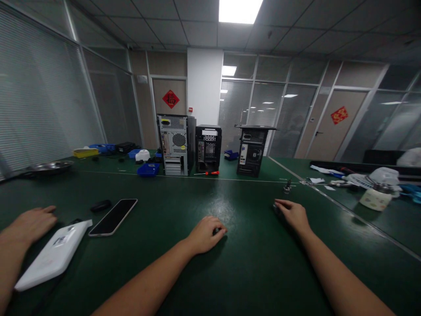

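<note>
My left hand point(208, 235) rests on the green table with its fingers curled in. A dark spot shows between thumb and forefinger, but whether it is an object or a gap I cannot make out. Farther right, my right hand point(292, 215) pinches a small shiny metal piece point(275, 206) at its fingertips, low over the tabletop. Just beyond that hand stands a small dark metallic object point(287, 186), too small to name. Both hands are well apart from each other.
Three computer cases point(174, 147) stand at the back, with an orange-handled screwdriver point(212, 173) before the middle one. At left, another person's hand point(33, 224) lies beside a white device point(55, 254) and a phone point(113, 218). A blue tray point(148, 170) and a jar point(376, 197) are farther off.
</note>
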The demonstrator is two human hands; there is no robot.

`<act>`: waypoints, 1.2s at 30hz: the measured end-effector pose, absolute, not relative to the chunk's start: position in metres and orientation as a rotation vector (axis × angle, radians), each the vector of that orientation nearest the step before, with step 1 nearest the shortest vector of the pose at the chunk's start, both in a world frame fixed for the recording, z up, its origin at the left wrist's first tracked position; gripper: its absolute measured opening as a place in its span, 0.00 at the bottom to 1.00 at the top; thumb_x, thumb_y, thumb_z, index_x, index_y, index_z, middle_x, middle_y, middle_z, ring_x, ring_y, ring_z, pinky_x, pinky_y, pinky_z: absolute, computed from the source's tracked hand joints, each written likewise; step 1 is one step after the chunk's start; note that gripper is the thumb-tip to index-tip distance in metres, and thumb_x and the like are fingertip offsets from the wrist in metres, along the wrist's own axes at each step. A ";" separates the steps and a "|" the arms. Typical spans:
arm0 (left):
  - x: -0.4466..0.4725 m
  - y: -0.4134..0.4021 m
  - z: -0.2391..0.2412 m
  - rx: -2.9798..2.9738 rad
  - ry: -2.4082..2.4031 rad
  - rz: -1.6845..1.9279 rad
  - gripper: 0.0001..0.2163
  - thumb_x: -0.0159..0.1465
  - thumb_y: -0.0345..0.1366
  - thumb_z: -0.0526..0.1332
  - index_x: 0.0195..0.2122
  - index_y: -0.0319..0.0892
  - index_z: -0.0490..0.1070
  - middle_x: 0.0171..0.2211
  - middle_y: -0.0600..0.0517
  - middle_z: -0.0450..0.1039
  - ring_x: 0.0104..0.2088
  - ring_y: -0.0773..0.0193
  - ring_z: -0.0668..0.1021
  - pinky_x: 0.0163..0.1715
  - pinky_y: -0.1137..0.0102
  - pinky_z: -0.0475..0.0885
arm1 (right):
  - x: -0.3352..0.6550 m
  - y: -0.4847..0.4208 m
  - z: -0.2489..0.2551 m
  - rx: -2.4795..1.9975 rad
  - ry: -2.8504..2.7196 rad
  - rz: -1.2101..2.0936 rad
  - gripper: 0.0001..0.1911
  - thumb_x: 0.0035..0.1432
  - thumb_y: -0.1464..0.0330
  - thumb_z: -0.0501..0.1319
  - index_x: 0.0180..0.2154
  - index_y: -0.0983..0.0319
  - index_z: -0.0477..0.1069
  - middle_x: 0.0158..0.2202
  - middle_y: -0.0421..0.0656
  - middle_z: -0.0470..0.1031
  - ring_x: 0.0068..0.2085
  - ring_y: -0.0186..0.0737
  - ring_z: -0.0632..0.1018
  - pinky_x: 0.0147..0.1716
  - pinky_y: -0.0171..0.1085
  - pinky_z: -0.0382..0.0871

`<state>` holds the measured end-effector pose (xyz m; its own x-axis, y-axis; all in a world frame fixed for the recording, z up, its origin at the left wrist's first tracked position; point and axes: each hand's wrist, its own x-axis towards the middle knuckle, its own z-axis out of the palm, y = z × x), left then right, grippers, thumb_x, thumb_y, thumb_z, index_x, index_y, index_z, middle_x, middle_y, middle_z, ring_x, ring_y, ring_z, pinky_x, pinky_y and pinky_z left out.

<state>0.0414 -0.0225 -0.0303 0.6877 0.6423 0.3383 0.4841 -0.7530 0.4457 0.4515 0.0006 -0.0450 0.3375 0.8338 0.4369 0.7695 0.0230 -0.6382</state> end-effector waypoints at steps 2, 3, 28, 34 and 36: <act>0.041 -0.022 -0.030 2.581 0.893 0.690 0.12 0.70 0.39 0.56 0.41 0.44 0.80 0.36 0.50 0.77 0.39 0.61 0.75 0.44 0.66 0.65 | 0.452 0.000 -0.045 -1.769 -1.428 0.106 0.22 0.55 0.53 0.62 0.45 0.57 0.82 0.42 0.47 0.83 0.43 0.52 0.81 0.45 0.48 0.72; 0.041 -0.022 -0.030 2.583 0.896 0.684 0.12 0.71 0.40 0.56 0.41 0.44 0.80 0.36 0.50 0.77 0.39 0.61 0.75 0.44 0.66 0.65 | 0.452 -0.001 -0.045 -1.759 -1.423 0.094 0.22 0.55 0.52 0.62 0.45 0.57 0.82 0.41 0.47 0.83 0.42 0.52 0.81 0.45 0.48 0.72; 0.041 -0.023 -0.030 2.587 0.880 0.679 0.12 0.71 0.40 0.56 0.40 0.44 0.79 0.36 0.50 0.78 0.40 0.60 0.75 0.44 0.67 0.66 | 0.444 0.000 -0.043 -1.728 -1.424 -0.020 0.20 0.53 0.54 0.63 0.41 0.59 0.82 0.39 0.46 0.83 0.39 0.49 0.81 0.43 0.45 0.73; 0.041 -0.022 -0.031 2.587 0.874 0.692 0.12 0.71 0.40 0.56 0.40 0.43 0.79 0.36 0.50 0.77 0.39 0.61 0.75 0.43 0.68 0.66 | 0.449 -0.001 -0.042 -1.781 -1.370 0.017 0.19 0.52 0.53 0.64 0.39 0.57 0.83 0.36 0.45 0.83 0.39 0.50 0.81 0.42 0.46 0.72; 0.041 -0.022 -0.031 2.590 0.871 0.696 0.12 0.71 0.40 0.56 0.40 0.43 0.79 0.35 0.50 0.77 0.39 0.61 0.75 0.43 0.68 0.66 | 0.449 -0.002 -0.041 -1.790 -1.370 0.018 0.19 0.52 0.52 0.64 0.39 0.57 0.83 0.36 0.45 0.83 0.39 0.50 0.81 0.42 0.46 0.72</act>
